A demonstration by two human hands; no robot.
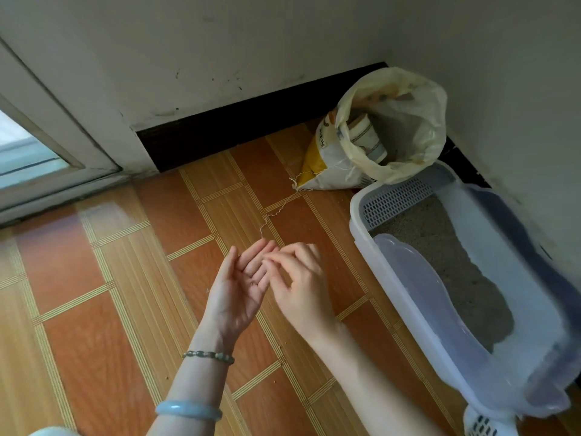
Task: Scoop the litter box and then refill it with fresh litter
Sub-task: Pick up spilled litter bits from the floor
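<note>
The left hand lies palm up above the tiled floor, its fingers straight. The right hand has curled fingers whose tips touch the left fingers; whether they pinch the thin thread coming from the litter bag, I cannot tell. The litter box, with grey litter inside, stands on the right by the wall, just beside the open bag in the corner.

Orange-brown tiled floor meets scuffed white walls above a dark baseboard; a pale glazed door stands left.
</note>
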